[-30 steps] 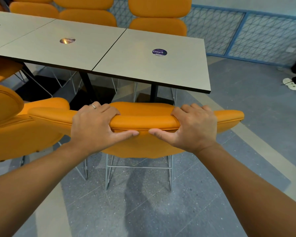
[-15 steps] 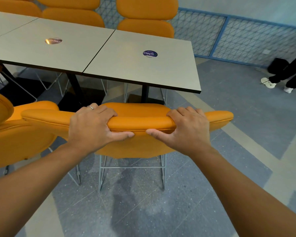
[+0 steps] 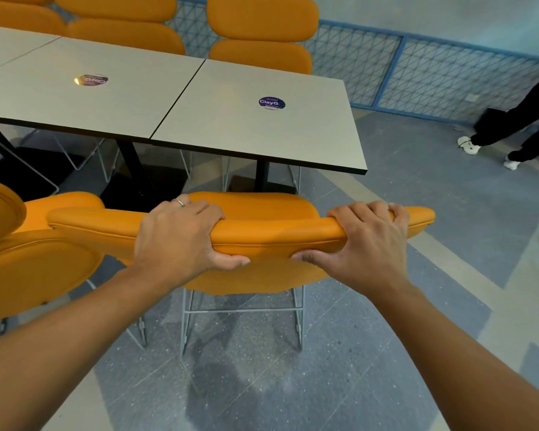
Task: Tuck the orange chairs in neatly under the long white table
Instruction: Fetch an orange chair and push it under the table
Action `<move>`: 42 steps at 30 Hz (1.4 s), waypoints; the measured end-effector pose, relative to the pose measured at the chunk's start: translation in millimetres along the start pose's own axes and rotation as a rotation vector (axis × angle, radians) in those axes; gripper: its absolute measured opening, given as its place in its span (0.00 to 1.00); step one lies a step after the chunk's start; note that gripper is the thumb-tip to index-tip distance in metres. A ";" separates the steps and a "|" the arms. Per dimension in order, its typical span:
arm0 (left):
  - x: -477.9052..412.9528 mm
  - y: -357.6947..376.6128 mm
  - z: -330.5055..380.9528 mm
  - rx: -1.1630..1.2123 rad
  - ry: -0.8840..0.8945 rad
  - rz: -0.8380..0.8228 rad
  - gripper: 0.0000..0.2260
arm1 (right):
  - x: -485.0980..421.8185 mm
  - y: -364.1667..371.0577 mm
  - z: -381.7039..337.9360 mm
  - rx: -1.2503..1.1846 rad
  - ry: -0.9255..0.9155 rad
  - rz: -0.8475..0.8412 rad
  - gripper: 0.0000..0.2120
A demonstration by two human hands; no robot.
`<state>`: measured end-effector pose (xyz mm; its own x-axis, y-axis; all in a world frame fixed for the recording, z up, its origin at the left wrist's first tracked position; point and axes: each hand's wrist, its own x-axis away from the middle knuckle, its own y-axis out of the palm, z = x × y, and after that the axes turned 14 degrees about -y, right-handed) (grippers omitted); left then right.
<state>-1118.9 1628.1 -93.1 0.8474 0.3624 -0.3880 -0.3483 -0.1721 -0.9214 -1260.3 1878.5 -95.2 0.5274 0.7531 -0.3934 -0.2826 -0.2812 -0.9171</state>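
Left hand (image 3: 181,234) and right hand (image 3: 364,241) sit apart, both clamped on the backrest top of an orange chair (image 3: 277,231), fingers over, thumbs beneath. This chair stands at the worktop's (image 3: 231,129) near edge, facing its right-hand panel. A neighbouring chair (image 3: 28,262) stands along that edge, leftward. More orange chairs (image 3: 262,26) line the worktop's far edge.

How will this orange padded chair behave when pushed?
The orange padded chair likely slides, not rolls: its thin wire sled legs show no wheels. Pushed high at the backrest by the left hand and right hand, it might tip forward.
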 end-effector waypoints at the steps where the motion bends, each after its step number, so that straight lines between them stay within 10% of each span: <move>1: -1.9 0.5 -3.1 -0.008 0.002 -0.007 0.35 | -1.7 1.1 -2.9 0.000 0.004 0.011 0.44; 19: -47.8 17.6 -63.5 -0.093 -0.075 -0.145 0.45 | -50.8 27.6 -45.6 0.015 0.022 0.083 0.43; 42: -129.6 47.4 22.2 -0.114 -0.165 -0.165 0.40 | -108.3 51.6 77.6 -0.001 0.008 0.012 0.43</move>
<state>-1254.1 1593.3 -86.9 0.8091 0.5367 -0.2395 -0.1556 -0.1974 -0.9679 -1394.1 1828.6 -95.0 0.5303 0.7451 -0.4045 -0.2878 -0.2905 -0.9126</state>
